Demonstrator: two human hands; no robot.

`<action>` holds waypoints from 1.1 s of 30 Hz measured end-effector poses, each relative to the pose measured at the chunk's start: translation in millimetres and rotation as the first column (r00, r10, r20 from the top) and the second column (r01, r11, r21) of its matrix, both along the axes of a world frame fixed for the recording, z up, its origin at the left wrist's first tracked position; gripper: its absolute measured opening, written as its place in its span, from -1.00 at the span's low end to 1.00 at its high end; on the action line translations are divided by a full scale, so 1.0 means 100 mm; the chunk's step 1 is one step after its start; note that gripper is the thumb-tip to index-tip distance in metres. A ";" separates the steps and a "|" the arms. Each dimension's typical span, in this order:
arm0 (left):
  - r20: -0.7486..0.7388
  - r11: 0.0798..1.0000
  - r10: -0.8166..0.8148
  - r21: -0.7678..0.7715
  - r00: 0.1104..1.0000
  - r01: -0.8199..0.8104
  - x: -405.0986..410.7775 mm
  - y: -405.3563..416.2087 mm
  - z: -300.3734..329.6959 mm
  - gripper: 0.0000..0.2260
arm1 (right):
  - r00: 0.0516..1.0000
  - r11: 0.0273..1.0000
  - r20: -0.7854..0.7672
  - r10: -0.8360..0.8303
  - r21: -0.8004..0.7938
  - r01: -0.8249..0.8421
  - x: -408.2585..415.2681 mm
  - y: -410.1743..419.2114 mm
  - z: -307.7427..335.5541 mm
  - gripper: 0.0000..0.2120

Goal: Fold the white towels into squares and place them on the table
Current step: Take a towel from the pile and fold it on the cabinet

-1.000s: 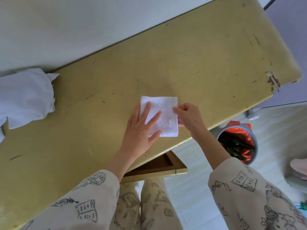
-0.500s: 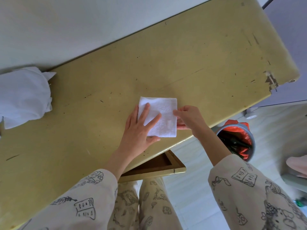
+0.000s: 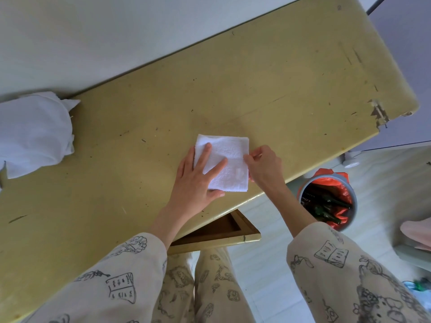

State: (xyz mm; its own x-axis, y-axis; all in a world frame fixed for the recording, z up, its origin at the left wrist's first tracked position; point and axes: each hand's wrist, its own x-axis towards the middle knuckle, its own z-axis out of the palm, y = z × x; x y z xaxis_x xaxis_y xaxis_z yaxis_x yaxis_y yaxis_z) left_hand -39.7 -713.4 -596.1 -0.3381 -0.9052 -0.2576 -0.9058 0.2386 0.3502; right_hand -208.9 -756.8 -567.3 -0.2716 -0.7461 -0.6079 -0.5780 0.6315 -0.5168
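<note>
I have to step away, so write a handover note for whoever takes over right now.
Left hand: flat, fingers pressing the folded towel.
Right hand: pinching the towel's right edge.
The towel lies near the table's front edge, already a small square.
A bundle of white cloth sits at the table's far left, not folded.
Left to do: let go of this towel, then fold the bundle's pieces.

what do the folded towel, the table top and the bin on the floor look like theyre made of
Folded towel: white terry cloth, probably cotton; looped nap shows.
Table top: yellow-painted board, likely wood; scratched, chipped at one corner.
Bin: grey, smooth rim, looks plastic; its red liner looks like thin film.
</note>
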 end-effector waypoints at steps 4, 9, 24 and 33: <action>-0.008 0.999 0.004 0.035 1.000 -0.004 -0.01 0.00 0.00 -0.30 | 0.855 0.809 -0.465 0.228 -0.399 -0.432 0.21 0.20 -0.09 -0.70; -0.137 1.000 0.021 0.013 0.990 -0.019 0.06 0.06 -0.06 -0.22 | 0.707 0.723 -0.583 0.400 -0.273 -0.634 0.29 0.23 -0.48 -0.53; -0.206 0.955 0.284 -0.033 0.937 -0.296 0.10 0.25 -0.13 -0.40 | 0.665 0.708 -0.631 0.399 -0.249 -0.661 0.29 0.24 -0.59 -0.46; -0.129 0.950 0.255 -0.149 0.958 -0.273 0.07 0.28 -0.12 -0.38 | 0.662 0.714 -0.644 0.383 -0.249 -0.655 0.31 0.25 -0.59 -0.46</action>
